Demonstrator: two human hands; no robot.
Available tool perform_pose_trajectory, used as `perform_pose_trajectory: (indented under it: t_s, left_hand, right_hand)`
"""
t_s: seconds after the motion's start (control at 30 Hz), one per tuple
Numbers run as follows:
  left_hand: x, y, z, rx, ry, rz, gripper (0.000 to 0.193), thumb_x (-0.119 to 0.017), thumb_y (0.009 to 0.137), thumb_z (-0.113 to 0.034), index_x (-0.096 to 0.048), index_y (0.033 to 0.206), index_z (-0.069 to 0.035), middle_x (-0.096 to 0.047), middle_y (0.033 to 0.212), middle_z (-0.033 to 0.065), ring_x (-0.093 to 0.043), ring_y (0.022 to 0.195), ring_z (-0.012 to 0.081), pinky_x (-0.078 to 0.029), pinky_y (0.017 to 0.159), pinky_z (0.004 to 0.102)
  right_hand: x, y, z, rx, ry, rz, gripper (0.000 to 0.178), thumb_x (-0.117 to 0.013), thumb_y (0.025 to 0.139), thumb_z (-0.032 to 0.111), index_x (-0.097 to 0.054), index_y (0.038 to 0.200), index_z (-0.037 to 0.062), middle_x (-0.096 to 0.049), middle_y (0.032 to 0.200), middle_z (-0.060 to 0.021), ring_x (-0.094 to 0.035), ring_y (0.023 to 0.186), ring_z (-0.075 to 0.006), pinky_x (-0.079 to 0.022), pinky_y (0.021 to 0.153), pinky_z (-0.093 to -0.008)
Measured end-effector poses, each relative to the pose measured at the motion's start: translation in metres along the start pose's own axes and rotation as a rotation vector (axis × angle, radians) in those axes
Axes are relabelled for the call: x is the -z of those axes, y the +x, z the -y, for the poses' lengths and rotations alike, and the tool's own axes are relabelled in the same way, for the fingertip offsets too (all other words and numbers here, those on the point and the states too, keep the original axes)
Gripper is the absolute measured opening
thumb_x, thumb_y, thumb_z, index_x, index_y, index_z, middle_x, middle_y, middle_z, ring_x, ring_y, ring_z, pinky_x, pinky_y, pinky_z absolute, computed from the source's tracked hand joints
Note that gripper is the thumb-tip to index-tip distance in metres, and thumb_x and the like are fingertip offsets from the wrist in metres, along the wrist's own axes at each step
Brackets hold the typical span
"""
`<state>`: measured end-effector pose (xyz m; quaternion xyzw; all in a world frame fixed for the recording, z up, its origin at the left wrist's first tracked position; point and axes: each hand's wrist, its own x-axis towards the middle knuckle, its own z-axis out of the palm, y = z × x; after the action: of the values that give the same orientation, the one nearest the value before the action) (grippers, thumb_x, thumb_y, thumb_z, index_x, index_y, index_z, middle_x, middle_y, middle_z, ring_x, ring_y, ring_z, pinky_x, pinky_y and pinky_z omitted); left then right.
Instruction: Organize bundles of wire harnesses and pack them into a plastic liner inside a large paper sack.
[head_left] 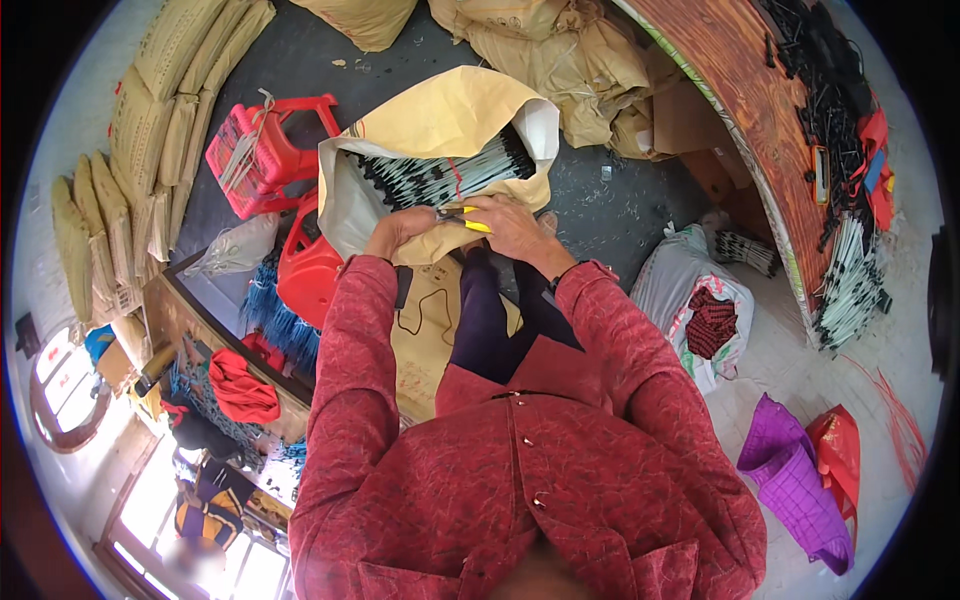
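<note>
Yellow handles show between the two hands: a small tool [462, 217], pliers or snips by the look, is held at the mouth of a tan sack [440, 115]. The right hand [512, 225] has its fingers wrapped shut on the tool's yellow grip. The left hand [398, 228] sits just beside it, fingers curled down on the sack's folded rim and touching the tool's dark end; whether it grips the tool too I cannot tell.

The sack stands open on the floor, just beyond the person's knees, its white lining turned out. In it lie bundles of pale rods [440, 175] with black ends, slanting from lower left up to the right.

Left of the sack, touching it, stand a red stool [265, 140] and a red chair [305, 265]. Flat tan sacks are stacked along the far left wall [150, 110]; more crumpled ones lie at the top right [560, 50].

To the right a wooden counter [760, 120] curves away, black parts and pale rods heaped on its far edge. Below it sit a white bag [690, 300] of dark red pieces and a purple bag [795, 480]. Bare dark floor [620, 200] lies open between sack and counter.
</note>
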<state>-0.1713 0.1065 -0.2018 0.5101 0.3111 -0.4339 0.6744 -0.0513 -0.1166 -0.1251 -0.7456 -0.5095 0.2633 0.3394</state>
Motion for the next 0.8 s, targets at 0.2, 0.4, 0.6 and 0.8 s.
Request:
perform_pose_trajectory:
  t_s: [0.2,0.4,0.6,0.8]
  left_hand:
    - [-0.005,0.013,-0.013,0.039,-0.228,0.248,0.031,-0.066,0.087,-0.020,-0.061,0.113,-0.003,-0.067,0.099,0.0061,-0.064,0.076,0.0140,-0.052,0.063,0.0280]
    - [-0.017,-0.010,-0.057,0.104,-0.004,0.111,0.036,-0.070,0.084,-0.028,-0.063,0.109,-0.002,-0.067,0.095,0.0045,-0.063,0.075,0.0133,-0.051,0.064,0.0292]
    - [-0.003,-0.028,-0.063,-0.136,0.418,0.032,0.040,-0.072,0.083,-0.038,-0.068,0.101,-0.003,-0.066,0.089,0.0008,-0.059,0.071,0.0118,-0.047,0.062,0.0307]
    - [0.005,-0.025,-0.054,-0.161,0.706,-0.346,0.032,-0.074,0.078,-0.029,-0.069,0.095,-0.003,-0.066,0.085,0.0057,-0.062,0.076,0.0210,-0.048,0.069,0.0338]
  right_hand:
    - [-0.005,0.003,-0.003,-0.042,-0.065,-0.063,0.027,-0.062,0.073,0.004,-0.070,0.098,0.0131,-0.061,0.110,-0.0009,-0.060,0.096,-0.0277,-0.048,0.083,-0.0399]
    - [-0.014,0.009,-0.004,-0.148,-0.111,-0.099,0.019,-0.061,0.076,0.006,-0.068,0.092,0.0122,-0.062,0.100,-0.0014,-0.063,0.089,-0.0266,-0.050,0.076,-0.0384]
    - [-0.016,0.008,0.004,-0.193,-0.072,-0.164,0.016,-0.059,0.078,0.006,-0.066,0.092,0.0113,-0.063,0.091,-0.0027,-0.064,0.081,-0.0272,-0.051,0.070,-0.0382]
    - [-0.017,0.009,0.007,-0.224,-0.111,-0.171,0.014,-0.060,0.079,0.009,-0.066,0.092,0.0105,-0.064,0.093,-0.0042,-0.064,0.082,-0.0280,-0.051,0.072,-0.0388]
